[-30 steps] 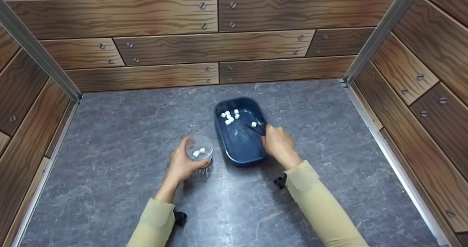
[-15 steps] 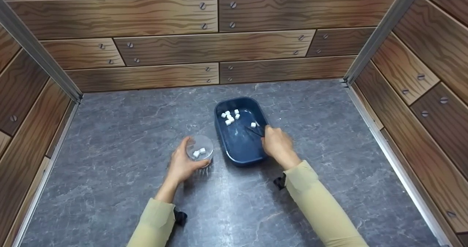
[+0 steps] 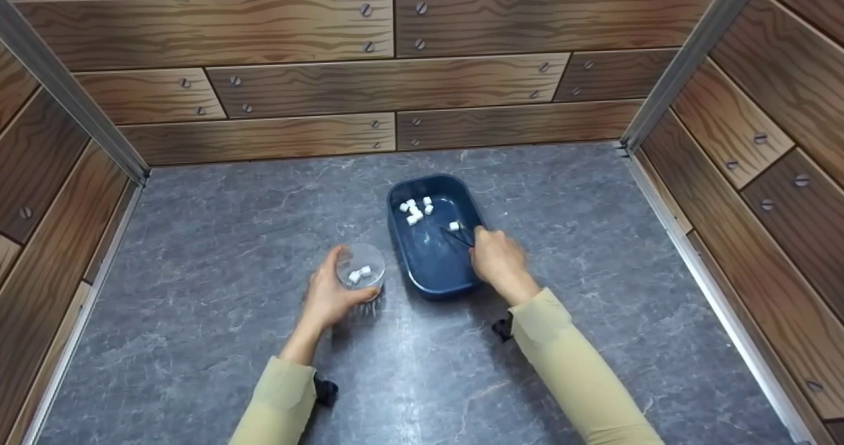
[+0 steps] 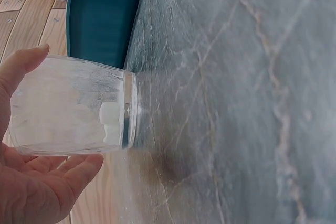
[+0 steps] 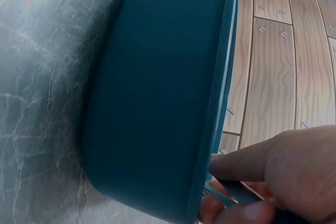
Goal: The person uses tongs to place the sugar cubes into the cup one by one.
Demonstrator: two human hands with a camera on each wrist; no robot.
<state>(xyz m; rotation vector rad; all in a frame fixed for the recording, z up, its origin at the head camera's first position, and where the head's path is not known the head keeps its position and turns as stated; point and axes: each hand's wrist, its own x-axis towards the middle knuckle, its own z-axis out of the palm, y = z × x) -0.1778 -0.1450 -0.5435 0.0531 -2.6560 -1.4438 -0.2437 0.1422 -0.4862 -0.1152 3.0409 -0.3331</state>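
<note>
My left hand (image 3: 330,296) grips a clear cup (image 4: 68,106), thumb on one side and fingers on the other. The cup stands upright on the floor, with small white cubes (image 4: 109,121) at its bottom. My right hand (image 3: 499,260) pinches dark tweezers (image 5: 236,190) over the right rim of a deep blue tub (image 3: 438,273). Inside the tub, the two tweezer tips lie on either side of a single white cube (image 3: 453,226); whether they squeeze it cannot be told. Several more white cubes (image 3: 414,212) cluster at the tub's far left.
Grey marble-patterned flooring (image 3: 231,247) spreads around the cup and tub. Wood-patterned panels (image 3: 297,89) rise behind and at both sides, with metal strips (image 3: 725,326) along the edges.
The right hand and tweezers have shifted slightly left, and the single cube has moved a little left and nearer with them. The left hand and cup stay still.
</note>
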